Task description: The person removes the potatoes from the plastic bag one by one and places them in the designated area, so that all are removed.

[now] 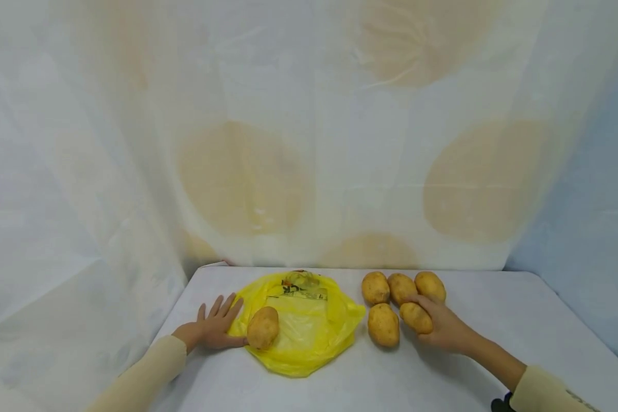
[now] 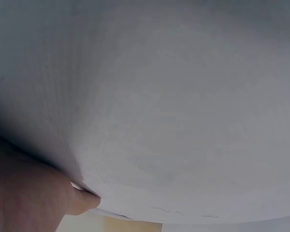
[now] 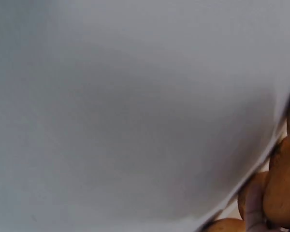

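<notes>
A yellow plastic bag [image 1: 309,337] with dark print lies flattened on the white-covered table. One potato [image 1: 263,328] rests on its left part. My left hand [image 1: 217,327] lies palm down with fingers spread at the bag's left edge, its thumb reaching close to that potato. To the right, my right hand [image 1: 445,329] grips a potato [image 1: 416,318] at the near right of a cluster. In the right wrist view the held potato [image 3: 282,188] shows at the lower right edge with a finger against it. The left wrist view catches only part of the left hand [image 2: 29,198].
Several other potatoes stand close together around the gripped one, among them a back left potato [image 1: 375,288], a back right potato [image 1: 430,286] and a front left potato [image 1: 383,325]. Behind the table hangs a pale curtain [image 1: 340,171] with tan circles.
</notes>
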A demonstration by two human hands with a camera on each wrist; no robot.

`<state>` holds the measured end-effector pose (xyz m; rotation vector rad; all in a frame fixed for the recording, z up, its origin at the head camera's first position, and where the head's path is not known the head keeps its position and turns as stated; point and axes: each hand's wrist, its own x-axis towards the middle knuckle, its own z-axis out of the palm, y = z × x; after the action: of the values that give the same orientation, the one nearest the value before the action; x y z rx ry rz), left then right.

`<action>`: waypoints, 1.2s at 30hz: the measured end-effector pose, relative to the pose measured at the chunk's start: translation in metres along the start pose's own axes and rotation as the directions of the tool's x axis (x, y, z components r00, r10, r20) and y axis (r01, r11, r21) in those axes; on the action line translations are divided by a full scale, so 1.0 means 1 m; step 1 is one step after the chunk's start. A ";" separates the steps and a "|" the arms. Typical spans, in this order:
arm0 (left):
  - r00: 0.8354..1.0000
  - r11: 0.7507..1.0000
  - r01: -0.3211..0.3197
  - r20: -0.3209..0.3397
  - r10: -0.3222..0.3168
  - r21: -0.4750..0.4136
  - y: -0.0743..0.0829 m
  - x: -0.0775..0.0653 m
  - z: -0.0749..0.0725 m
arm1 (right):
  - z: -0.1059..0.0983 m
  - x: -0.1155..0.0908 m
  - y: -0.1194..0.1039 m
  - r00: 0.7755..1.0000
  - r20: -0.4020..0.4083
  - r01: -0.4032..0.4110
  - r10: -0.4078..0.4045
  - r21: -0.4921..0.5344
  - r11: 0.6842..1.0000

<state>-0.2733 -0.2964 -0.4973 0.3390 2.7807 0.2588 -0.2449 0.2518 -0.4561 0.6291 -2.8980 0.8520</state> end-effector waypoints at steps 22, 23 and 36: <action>0.998 0.999 -0.009 -0.067 0.011 0.031 -0.017 0.016 0.017 | -0.003 -0.012 0.021 0.967 0.245 -0.137 0.071 0.263 0.955; 0.998 0.999 -0.009 -0.067 0.011 0.032 -0.018 0.017 0.017 | -0.002 -0.011 0.021 0.969 0.237 -0.138 0.075 0.258 0.956; 1.000 1.000 0.004 -0.028 -0.003 0.018 -0.007 0.007 0.008 | 0.008 -0.006 0.024 0.990 0.128 -0.080 0.050 0.240 0.968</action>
<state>-0.2788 -0.3006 -0.5082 0.3372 2.8128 0.2400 -0.2485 0.2682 -0.4757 0.6259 -2.9601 1.2357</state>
